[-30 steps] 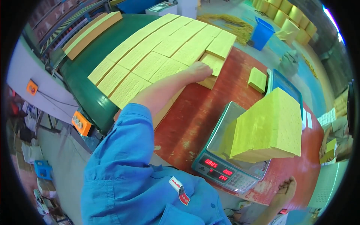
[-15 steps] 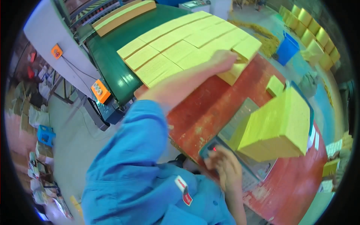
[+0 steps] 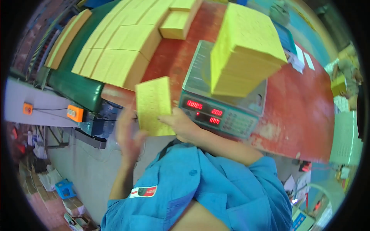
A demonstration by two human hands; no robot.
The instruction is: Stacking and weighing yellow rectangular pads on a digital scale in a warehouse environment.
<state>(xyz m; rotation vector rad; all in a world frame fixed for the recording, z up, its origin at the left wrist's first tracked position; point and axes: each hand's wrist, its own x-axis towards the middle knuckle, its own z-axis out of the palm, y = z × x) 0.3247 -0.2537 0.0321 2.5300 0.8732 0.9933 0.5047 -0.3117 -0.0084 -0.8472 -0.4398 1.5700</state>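
Observation:
In front of my body, my right hand (image 3: 180, 122) grips a thin yellow paper bundle (image 3: 153, 102) by its lower right edge, thumb on the face toward me. My left hand (image 3: 129, 134) is beside the bundle's left edge, motion-blurred, with thumb and fingers apart; it seems not to touch the bundle. Just beyond my right hand is a weighing scale (image 3: 243, 126) with lit red digits. A tall yellow paper stack (image 3: 246, 54) rests on its metal plate.
Rows of yellow paper blocks (image 3: 123, 36) cover the red table's far left part, beside a green conveyor belt (image 3: 73, 82). The red table (image 3: 304, 127) extends right of the scale. An orange button box (image 3: 75, 113) and a blue stool (image 3: 65, 188) are at left.
My left hand has drawn back from the yellow blocks to my front. A yellow bundle is now in my right hand, which was empty near the scale. The view has swung round.

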